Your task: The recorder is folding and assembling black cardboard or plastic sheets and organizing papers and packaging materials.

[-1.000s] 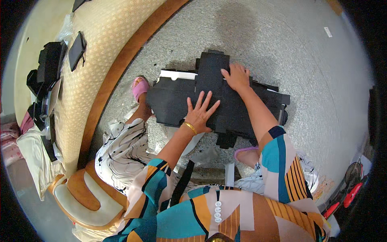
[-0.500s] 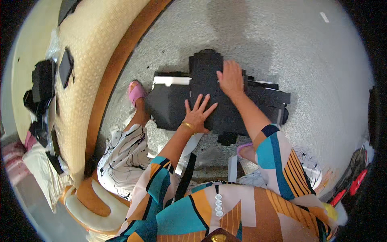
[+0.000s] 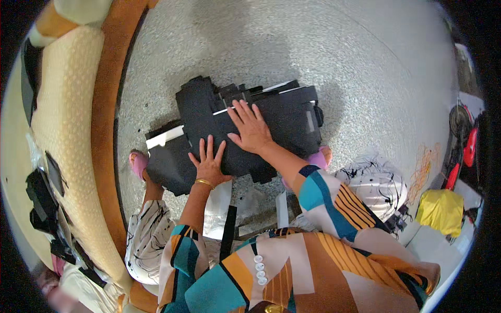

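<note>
A loose pile of flat black cut-out cardboard sheets (image 3: 292, 117), shaped like unfolded box blanks with flaps, lies in front of me above the speckled floor. White undersides show along some edges. My left hand (image 3: 210, 169) is spread flat on the pile's near edge, left of its middle, with a gold bangle at the wrist. Further right, my right hand (image 3: 253, 133) lies palm down on the top sheet, fingers apart, pointing up and left. Neither hand grips anything. What supports the pile from below is hidden.
On the left runs a wood-edged seat with a cream patterned cover (image 3: 68, 99), with black pieces (image 3: 42, 195) on it. My feet in pink slippers (image 3: 138, 164) flank the pile. A yellow cloth (image 3: 441, 211) and red-and-black items (image 3: 470, 148) are at the right.
The view has turned, so the pile appears further left and tilted. My right hand has shifted from beside the upright flap toward the right-hand panel. My left hand stays on the near edge.
</note>
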The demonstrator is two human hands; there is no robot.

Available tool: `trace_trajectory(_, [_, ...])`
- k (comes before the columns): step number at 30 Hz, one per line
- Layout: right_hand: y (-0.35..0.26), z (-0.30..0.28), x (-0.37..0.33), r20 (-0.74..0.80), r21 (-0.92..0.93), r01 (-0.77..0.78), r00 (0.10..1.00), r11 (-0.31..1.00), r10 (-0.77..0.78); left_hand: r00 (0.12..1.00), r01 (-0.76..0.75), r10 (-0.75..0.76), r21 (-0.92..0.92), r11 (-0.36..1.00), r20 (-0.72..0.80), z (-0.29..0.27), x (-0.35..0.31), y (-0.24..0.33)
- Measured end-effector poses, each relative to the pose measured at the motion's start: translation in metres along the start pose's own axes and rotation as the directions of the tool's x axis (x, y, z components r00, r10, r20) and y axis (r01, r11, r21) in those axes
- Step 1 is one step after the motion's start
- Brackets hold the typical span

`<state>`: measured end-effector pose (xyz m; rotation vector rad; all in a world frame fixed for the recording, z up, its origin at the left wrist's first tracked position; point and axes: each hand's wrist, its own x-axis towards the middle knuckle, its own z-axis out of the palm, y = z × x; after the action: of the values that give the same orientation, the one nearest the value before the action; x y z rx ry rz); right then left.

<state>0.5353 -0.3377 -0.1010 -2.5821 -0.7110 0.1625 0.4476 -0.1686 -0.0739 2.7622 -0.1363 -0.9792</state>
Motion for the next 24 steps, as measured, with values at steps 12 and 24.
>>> trace_trajectory(12, [0.065,-0.023,-0.043,-0.023,0.027,-0.052,0.998,0.998,0.053,0.998,0.055,-0.054,0.032,0.998,-0.029,0.006,0.0,0.009])
trace_trajectory(24, [0.068,-0.023,-0.031,0.099,0.031,-0.129,0.987,0.991,0.125,1.0,0.024,-0.024,0.022,0.999,-0.013,0.012,0.002,0.002])
